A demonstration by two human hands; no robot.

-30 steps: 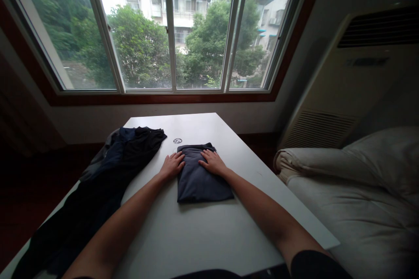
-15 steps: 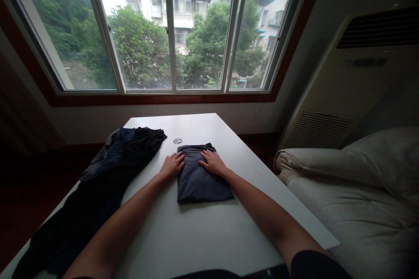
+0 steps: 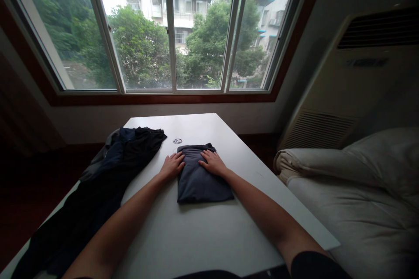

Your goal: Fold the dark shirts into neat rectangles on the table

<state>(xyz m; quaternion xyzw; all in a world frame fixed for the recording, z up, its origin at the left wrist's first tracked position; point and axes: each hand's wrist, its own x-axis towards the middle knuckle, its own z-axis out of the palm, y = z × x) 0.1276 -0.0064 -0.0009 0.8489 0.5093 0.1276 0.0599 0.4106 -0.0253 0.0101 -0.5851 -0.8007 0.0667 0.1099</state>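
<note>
A dark grey-blue garment, folded into a flat rectangle, lies on the white table. Its exact kind cannot be told. My left hand rests at its far left edge, fingers spread and flat, partly on the cloth and partly on the tabletop. Toward its far right edge, my right hand lies flat on the fabric with fingers stretched out. Neither hand grasps anything.
A pile of dark clothes spreads along the table's left side and hangs over that edge. A round black mark shows beyond the garment. To the right stand a pale sofa and a tall floor air conditioner. A window is ahead.
</note>
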